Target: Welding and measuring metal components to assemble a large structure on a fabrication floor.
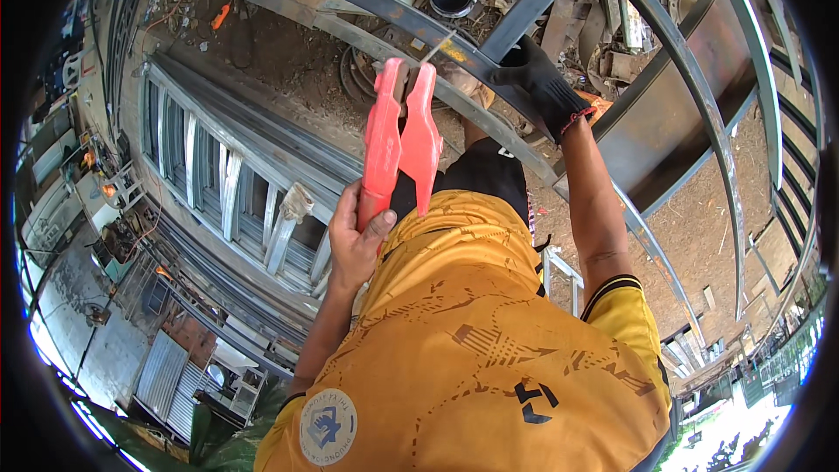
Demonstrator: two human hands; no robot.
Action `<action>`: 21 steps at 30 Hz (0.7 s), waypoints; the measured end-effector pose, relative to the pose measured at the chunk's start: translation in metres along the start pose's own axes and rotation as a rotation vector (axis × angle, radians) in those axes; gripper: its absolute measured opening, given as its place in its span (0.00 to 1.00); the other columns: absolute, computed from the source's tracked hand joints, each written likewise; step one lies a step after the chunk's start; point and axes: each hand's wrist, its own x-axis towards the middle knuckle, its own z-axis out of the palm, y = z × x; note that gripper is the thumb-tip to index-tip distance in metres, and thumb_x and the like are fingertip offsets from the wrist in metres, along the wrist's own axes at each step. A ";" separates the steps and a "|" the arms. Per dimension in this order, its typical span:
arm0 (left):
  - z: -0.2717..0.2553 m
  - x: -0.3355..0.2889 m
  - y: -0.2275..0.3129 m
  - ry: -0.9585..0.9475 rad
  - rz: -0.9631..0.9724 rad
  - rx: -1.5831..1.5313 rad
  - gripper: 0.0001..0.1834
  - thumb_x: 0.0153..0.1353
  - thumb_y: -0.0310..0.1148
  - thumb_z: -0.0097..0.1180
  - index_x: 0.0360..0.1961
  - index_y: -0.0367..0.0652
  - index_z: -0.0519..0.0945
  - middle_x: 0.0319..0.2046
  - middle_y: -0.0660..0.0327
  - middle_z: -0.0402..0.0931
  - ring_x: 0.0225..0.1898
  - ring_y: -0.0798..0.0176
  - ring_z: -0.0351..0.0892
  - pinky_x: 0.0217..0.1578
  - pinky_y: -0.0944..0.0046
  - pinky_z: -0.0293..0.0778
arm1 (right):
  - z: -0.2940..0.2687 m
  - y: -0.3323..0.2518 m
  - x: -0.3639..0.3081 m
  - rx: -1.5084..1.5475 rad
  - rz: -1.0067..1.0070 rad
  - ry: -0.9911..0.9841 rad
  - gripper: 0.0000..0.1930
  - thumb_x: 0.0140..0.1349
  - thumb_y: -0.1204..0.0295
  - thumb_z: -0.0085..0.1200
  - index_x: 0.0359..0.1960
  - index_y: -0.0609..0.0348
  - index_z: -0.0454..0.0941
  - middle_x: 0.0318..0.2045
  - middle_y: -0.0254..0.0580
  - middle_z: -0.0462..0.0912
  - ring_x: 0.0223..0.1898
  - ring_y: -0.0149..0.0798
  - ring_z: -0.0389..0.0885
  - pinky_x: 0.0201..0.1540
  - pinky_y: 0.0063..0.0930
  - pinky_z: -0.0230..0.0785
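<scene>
My bare left hand (358, 234) grips the red electrode holder (383, 153), this side of the curved steel beam (377, 5); a slip could swing its rod (436, 49) into my gloved right hand (544, 92), against the beam farther right, grip unclear

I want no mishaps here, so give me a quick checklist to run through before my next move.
1. Electrode holder in left hand: ok, gripped by its handle.
2. Welding rod at its tip: ok, jutting out.
3. Left hand gloved: not ok, bare.
4. Right hand gloved: ok, black glove on.
5. Welding rod clear of the curved steel bar: cannot tell, they overlap in view.
6. Eye protection: cannot tell, out of view.
</scene>
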 end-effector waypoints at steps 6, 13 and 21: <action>0.009 -0.018 -0.030 -0.001 0.006 0.006 0.32 0.60 0.41 0.65 0.58 0.30 0.69 0.47 0.58 0.74 0.46 0.68 0.71 0.52 0.66 0.67 | -0.003 -0.004 -0.005 0.055 -0.033 -0.096 0.42 0.41 0.81 0.66 0.63 0.65 0.63 0.50 0.46 0.79 0.52 0.40 0.77 0.58 0.32 0.67; 0.015 -0.024 -0.050 -0.025 0.049 -0.014 0.32 0.60 0.41 0.65 0.58 0.31 0.69 0.45 0.59 0.74 0.43 0.69 0.72 0.47 0.67 0.70 | -0.022 0.005 0.006 -0.048 -0.091 -0.213 0.42 0.42 0.75 0.67 0.64 0.65 0.63 0.50 0.43 0.79 0.52 0.38 0.75 0.57 0.29 0.67; 0.030 -0.045 -0.079 0.042 0.203 -0.123 0.28 0.60 0.39 0.65 0.56 0.33 0.70 0.35 0.65 0.74 0.24 0.78 0.65 0.24 0.75 0.65 | -0.008 -0.008 -0.009 -0.222 -0.092 -0.162 0.38 0.48 0.72 0.65 0.64 0.64 0.64 0.48 0.43 0.80 0.48 0.34 0.77 0.51 0.26 0.70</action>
